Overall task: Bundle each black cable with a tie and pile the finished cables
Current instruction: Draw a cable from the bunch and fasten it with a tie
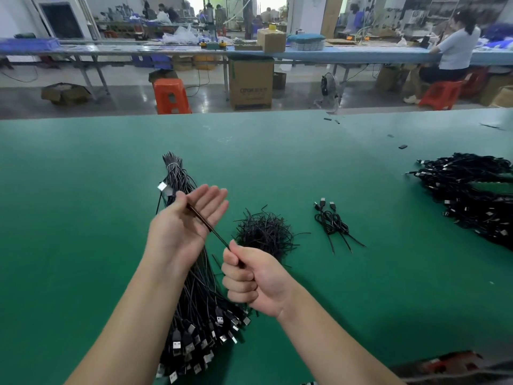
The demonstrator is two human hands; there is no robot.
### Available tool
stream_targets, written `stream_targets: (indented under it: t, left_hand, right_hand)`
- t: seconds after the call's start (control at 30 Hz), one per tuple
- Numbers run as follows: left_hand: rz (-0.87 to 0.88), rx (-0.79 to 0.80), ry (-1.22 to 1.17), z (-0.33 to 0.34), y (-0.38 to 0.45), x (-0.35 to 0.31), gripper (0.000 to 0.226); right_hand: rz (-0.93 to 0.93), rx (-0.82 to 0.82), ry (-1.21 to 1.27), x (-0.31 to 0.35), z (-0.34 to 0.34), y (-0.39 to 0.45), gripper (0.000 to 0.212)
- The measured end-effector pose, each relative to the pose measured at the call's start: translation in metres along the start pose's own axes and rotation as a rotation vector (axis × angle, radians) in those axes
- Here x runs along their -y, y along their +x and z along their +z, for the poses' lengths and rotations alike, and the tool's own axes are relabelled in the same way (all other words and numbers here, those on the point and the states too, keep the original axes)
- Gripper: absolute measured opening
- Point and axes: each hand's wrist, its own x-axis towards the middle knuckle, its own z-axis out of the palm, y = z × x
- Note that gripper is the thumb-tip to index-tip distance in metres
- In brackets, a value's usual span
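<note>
coiling step: left hand (pixel 185 218), fingers straight, apparently thumb-pins the cable (pixel 208 227); right hand (pixel 251 282) grips it fisted; next, wind loops.

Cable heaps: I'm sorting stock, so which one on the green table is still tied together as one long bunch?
The long bunch under the left forearm, bound near its far end; the right-edge heap lies tangled and loose.

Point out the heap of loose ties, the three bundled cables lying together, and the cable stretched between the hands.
heap of loose ties (pixel 265 234), head view, middle of the tangle.
three bundled cables (pixel 331 222), head view, on the coiled part.
stretched cable (pixel 213 232), head view, bare span between the hands.
</note>
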Motion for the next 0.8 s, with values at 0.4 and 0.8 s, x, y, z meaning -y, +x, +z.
stream_targets:
  t: [0.4,0.8]
  left_hand:
    - [-0.600,0.851,1.116,-0.007,-0.024,-0.035,0.047]
    - [-0.357,0.538,1.680,-0.019,-0.015,-0.018,0.029]
  right_hand:
    - [-0.023,0.035,0.223,0.003,-0.020,-0.003,0.026]
    - [-0.051,-0.071,-0.120,0.002,-0.014,-0.008,0.030]
